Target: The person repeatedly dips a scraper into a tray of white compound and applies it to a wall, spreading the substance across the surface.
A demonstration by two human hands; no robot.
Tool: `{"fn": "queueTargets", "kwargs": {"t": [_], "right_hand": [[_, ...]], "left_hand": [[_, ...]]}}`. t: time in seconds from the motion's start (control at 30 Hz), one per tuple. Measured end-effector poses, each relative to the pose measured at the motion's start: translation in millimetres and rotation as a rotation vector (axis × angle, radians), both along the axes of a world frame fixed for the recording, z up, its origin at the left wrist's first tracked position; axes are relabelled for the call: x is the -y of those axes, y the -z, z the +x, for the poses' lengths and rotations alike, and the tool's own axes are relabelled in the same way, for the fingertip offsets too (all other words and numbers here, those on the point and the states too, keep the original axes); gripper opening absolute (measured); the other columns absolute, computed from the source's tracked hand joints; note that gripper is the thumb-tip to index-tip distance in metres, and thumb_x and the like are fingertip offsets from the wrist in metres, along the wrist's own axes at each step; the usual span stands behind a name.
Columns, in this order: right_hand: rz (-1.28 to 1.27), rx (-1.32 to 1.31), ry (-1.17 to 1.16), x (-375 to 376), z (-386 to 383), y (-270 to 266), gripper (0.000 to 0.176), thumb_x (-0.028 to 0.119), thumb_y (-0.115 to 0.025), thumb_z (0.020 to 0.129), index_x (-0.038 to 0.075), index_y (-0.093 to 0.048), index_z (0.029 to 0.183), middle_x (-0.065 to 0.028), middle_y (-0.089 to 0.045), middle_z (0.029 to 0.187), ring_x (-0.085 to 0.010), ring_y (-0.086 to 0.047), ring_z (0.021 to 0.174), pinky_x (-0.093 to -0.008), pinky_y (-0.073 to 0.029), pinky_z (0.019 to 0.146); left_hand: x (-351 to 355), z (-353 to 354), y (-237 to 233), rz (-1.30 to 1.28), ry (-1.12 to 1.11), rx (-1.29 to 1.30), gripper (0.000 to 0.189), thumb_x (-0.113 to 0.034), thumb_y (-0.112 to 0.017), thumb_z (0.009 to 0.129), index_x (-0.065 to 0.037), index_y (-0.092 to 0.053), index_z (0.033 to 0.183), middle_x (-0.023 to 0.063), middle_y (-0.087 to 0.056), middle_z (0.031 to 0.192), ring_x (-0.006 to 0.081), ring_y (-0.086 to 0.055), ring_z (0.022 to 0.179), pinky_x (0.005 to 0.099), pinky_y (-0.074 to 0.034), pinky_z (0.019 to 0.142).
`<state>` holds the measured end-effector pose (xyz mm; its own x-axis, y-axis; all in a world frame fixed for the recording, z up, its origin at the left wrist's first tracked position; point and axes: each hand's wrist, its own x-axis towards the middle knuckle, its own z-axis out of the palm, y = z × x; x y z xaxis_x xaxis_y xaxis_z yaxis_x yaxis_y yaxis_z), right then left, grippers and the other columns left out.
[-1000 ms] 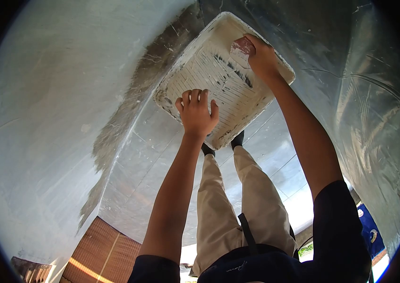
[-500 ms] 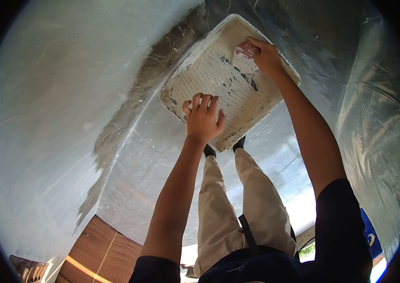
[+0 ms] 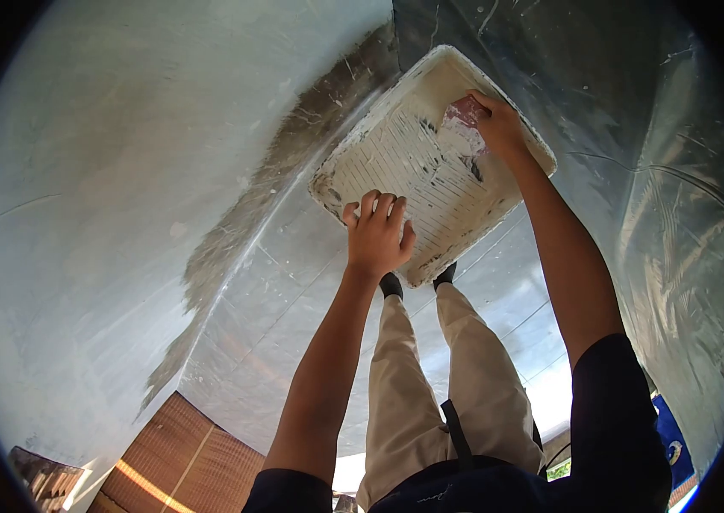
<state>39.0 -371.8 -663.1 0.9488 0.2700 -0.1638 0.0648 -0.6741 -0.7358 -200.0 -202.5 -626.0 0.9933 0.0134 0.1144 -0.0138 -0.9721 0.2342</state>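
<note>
A cream paint tray (image 3: 499,205) with a ridged bed, smeared with pale coating and dark patches, lies at an angle in front of my feet. In my right hand (image 3: 501,126), near the tray's far right side, is a flat reddish scraper (image 3: 463,125) coated with white. Its lower edge is down at the tray's deeper end. My left hand (image 3: 376,235) is at the near left rim of the tray, fingers bent over it and thumb apart. The fingertips are partly hidden.
A pale grey wall (image 3: 123,188) rises on the left, with a dark wet-looking band along its foot. Grey sheeting (image 3: 687,248) covers the right side. My shoes (image 3: 445,274) stand just behind the tray on the grey floor (image 3: 268,316). A brown woven panel (image 3: 182,453) is at lower left.
The whole view has shifted slightly, so tray, hands and walls appear a little lower and to the right. Both hands keep nearly the same places at the tray.
</note>
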Motion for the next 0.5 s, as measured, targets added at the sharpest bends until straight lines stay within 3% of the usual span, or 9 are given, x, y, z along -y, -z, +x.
{"fn": "queueTargets", "kwargs": {"t": [0.5], "right_hand": [[0.018,0.013,-0.071,-6.5,0.2,-6.2,0.043,0.005,-0.053,0.086,0.022,-0.066,0.123,-0.0182,-0.068,0.11,-0.0354,-0.065,0.103,-0.0402,-0.049,0.092]], "left_hand": [[-0.8,-9.2,0.8,-0.044,-0.03,0.004,0.037,-0.022,-0.066,0.074,-0.012,-0.063,0.109,0.0012,-0.056,0.109,0.0219,-0.045,0.114,0.0482,-0.023,0.095]]}}
